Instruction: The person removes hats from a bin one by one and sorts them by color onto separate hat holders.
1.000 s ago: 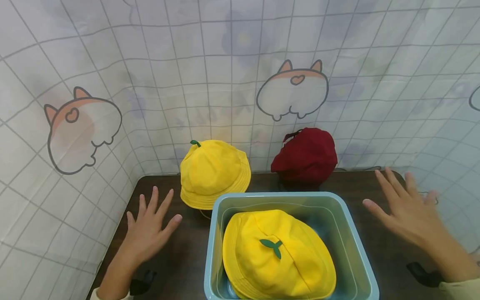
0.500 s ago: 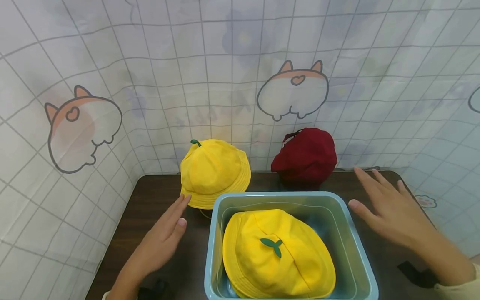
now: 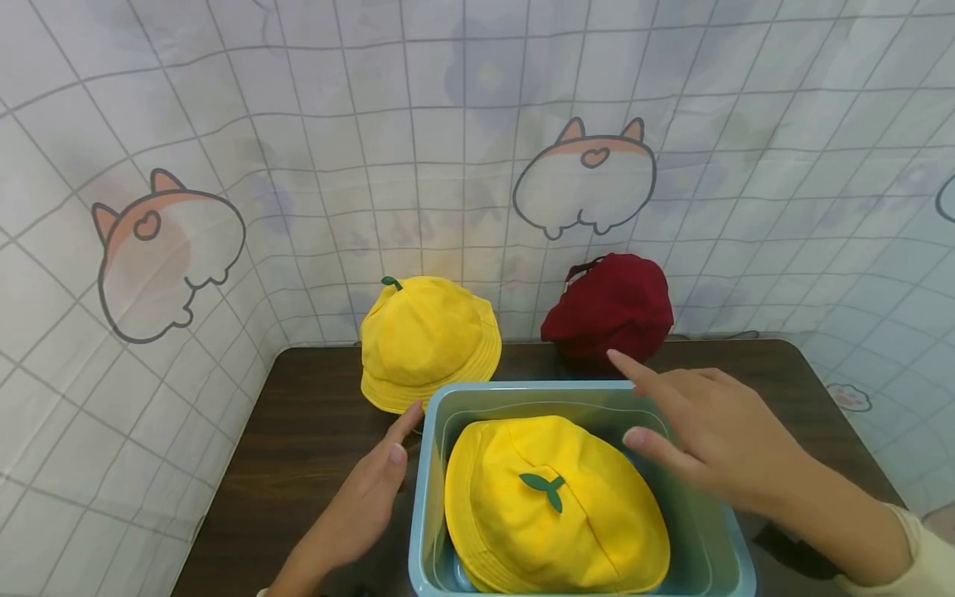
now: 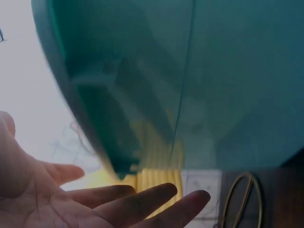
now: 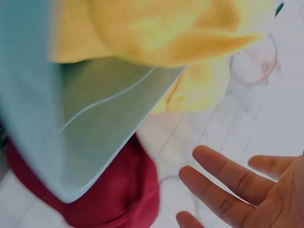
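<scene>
A light blue plastic basin [image 3: 734,551] stands at the front of the table. Inside it lies a yellow bucket hat [image 3: 555,531] with a green leaf sprout on its crown. My left hand [image 3: 366,502] is beside the basin's left wall, fingers extended, holding nothing; the left wrist view shows the fingers next to the basin's outer side. Above the basin's right rim hovers my right hand [image 3: 709,435], fingers spread and holding nothing. Its index finger points toward the dark red hat [image 3: 612,307] behind the basin.
A second yellow bucket hat [image 3: 425,340] sits at the back left of the dark wooden table [image 3: 298,431], close to the basin's far left corner. Behind the table hangs a white gridded curtain [image 3: 418,166] with cartoon animal prints.
Both hands have moved inward: the left one rightward to the basin's side, the right one leftward over the basin's right rim. The hats and basin have not moved.
</scene>
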The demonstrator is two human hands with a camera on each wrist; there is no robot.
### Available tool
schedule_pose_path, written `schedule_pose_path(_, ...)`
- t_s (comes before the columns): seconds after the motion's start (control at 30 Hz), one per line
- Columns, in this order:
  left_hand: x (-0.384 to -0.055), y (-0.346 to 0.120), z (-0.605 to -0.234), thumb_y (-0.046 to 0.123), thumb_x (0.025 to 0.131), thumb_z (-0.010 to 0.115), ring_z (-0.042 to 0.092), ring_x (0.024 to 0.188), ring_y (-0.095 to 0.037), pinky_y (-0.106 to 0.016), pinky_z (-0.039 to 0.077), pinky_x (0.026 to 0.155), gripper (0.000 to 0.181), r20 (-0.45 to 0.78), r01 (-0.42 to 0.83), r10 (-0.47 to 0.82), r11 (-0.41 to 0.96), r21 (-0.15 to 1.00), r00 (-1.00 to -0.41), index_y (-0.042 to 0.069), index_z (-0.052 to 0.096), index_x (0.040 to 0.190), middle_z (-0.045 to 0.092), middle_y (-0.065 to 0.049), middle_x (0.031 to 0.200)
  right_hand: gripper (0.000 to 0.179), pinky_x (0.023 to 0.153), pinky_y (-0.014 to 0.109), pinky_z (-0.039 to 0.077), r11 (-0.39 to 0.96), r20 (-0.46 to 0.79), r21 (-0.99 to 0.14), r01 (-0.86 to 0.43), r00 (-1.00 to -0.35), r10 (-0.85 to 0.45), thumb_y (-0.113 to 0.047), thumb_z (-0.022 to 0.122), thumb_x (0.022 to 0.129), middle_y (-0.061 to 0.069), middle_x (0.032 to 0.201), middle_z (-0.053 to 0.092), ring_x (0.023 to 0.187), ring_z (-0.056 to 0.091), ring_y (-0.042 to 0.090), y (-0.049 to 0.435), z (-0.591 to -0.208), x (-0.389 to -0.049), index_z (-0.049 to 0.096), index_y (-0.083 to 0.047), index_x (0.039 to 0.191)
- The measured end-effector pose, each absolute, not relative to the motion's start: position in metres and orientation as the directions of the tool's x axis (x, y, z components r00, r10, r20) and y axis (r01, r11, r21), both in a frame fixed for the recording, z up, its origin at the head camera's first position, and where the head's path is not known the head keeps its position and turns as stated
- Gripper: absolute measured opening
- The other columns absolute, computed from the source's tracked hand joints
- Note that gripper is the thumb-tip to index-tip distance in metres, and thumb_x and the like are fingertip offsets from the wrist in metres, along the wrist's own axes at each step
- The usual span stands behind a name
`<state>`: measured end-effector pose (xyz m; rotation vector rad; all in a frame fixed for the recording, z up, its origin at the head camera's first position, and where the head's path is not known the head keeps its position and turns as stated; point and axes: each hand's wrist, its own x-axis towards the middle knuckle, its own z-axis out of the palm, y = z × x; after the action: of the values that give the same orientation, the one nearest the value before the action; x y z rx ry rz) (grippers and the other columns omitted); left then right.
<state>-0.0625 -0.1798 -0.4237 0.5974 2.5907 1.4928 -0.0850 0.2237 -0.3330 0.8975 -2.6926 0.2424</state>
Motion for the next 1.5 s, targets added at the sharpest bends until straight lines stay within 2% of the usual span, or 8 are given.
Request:
schedule_pose_path(0.13, -0.062, -0.169, -0.424, 0.027, 0.115, 0.017, 0.04, 0.146, -0.031, -0.049, 0.044, 0.11, 0.052, 0.04, 0.186, 0.345, 0.402, 0.897, -0.938, 0.019, 0.014, 0.166, 0.031, -0.007, 0.167, 0.076, 0.082, 0.037, 0.052, 0.751, 0.307, 0.0, -0.66, -0.715, -0.628, -0.058, 0.065, 0.094, -0.018, 0.092, 0.066, 0.086, 0.061, 0.003, 0.206, -0.329, -0.08, 0.039, -0.028, 0.158)
schedule_pose_path(0.2, -0.063, -0.165, -0.424, 0.031, 0.115, 0.019, 0.041, 0.145, -0.031, -0.057, 0.037, 0.114, 0.052, -0.013, 0.112, 0.299, 0.399, 0.91, -0.954, 0.022, 0.013, 0.166, 0.036, -0.008, 0.164, 0.073, 0.08, 0.035, 0.051, 0.727, 0.303, 0.026, -0.687, -0.687, -0.66, -0.063, 0.061, 0.094, -0.017, 0.095, 0.068, 0.088, 0.061, 0.003, 0.199, -0.328, -0.078, 0.044, -0.028, 0.156)
schedule_pose_path(0.3, -0.065, -0.161, -0.425, 0.037, 0.114, 0.024, 0.044, 0.143, -0.029, -0.06, 0.031, 0.118, 0.053, -0.064, 0.041, 0.244, 0.405, 0.913, -0.968, 0.025, 0.015, 0.165, 0.044, -0.008, 0.159, 0.069, 0.08, 0.036, 0.052, 0.688, 0.307, 0.046, -0.724, -0.645, -0.699, -0.067, 0.057, 0.094, -0.015, 0.102, 0.071, 0.093, 0.064, 0.005, 0.188, -0.326, -0.074, 0.052, -0.028, 0.15)
schedule_pose_path(0.5, -0.067, -0.154, -0.428, 0.046, 0.112, 0.032, 0.038, 0.148, -0.026, -0.057, 0.03, 0.119, 0.058, -0.097, 0.01, 0.223, 0.436, 0.9, -0.97, 0.031, 0.015, 0.165, 0.033, -0.002, 0.165, 0.064, 0.081, 0.037, 0.052, 0.624, 0.284, 0.064, -0.779, -0.585, -0.76, -0.072, 0.054, 0.093, -0.015, 0.095, 0.067, 0.088, 0.061, 0.006, 0.172, -0.325, -0.071, 0.062, -0.029, 0.141)
schedule_pose_path(0.67, -0.066, -0.15, -0.428, 0.045, 0.111, 0.036, 0.043, 0.144, -0.029, -0.059, 0.035, 0.115, 0.059, -0.071, 0.03, 0.2, 0.46, 0.887, -0.977, 0.029, 0.017, 0.165, 0.039, -0.007, 0.162, 0.062, 0.077, 0.033, 0.048, 0.6, 0.231, 0.048, -0.799, -0.575, -0.785, -0.072, 0.053, 0.094, -0.014, 0.089, 0.064, 0.082, 0.056, 0.007, 0.165, -0.328, -0.07, 0.066, -0.029, 0.135)
schedule_pose_path(1.07, -0.062, -0.147, -0.434, 0.038, 0.113, 0.034, 0.043, 0.143, -0.028, -0.056, 0.037, 0.114, 0.056, -0.035, 0.052, 0.207, 0.404, 0.913, -0.978, 0.032, 0.014, 0.165, 0.035, -0.006, 0.164, 0.041, 0.073, 0.028, 0.044, 0.565, 0.253, 0.015, -0.825, -0.544, -0.8, -0.061, 0.059, 0.097, -0.016, 0.076, 0.053, 0.072, 0.047, 0.004, 0.157, -0.337, -0.073, 0.074, -0.029, 0.116)
schedule_pose_path(1.27, -0.061, -0.147, -0.437, 0.04, 0.112, 0.034, 0.041, 0.145, -0.023, -0.055, 0.034, 0.117, 0.056, -0.047, 0.035, 0.199, 0.39, 0.92, -0.979, 0.034, 0.014, 0.165, 0.033, -0.001, 0.165, 0.03, 0.072, 0.026, 0.044, 0.548, 0.264, 0.003, -0.836, -0.528, -0.807, -0.055, 0.063, 0.097, -0.017, 0.078, 0.058, 0.073, 0.048, 0.004, 0.158, -0.338, -0.075, 0.075, -0.029, 0.105)
schedule_pose_path(1.5, -0.062, -0.148, -0.438, 0.042, 0.112, 0.034, 0.045, 0.141, -0.021, -0.053, 0.037, 0.115, 0.056, -0.071, 0.011, 0.188, 0.401, 0.916, -0.98, 0.036, 0.013, 0.164, 0.034, 0.001, 0.165, 0.021, 0.068, 0.021, 0.035, 0.514, 0.298, 0.004, -0.858, -0.49, -0.819, -0.048, 0.071, 0.094, -0.017, 0.077, 0.057, 0.074, 0.048, 0.003, 0.16, -0.338, -0.078, 0.069, -0.027, 0.092)
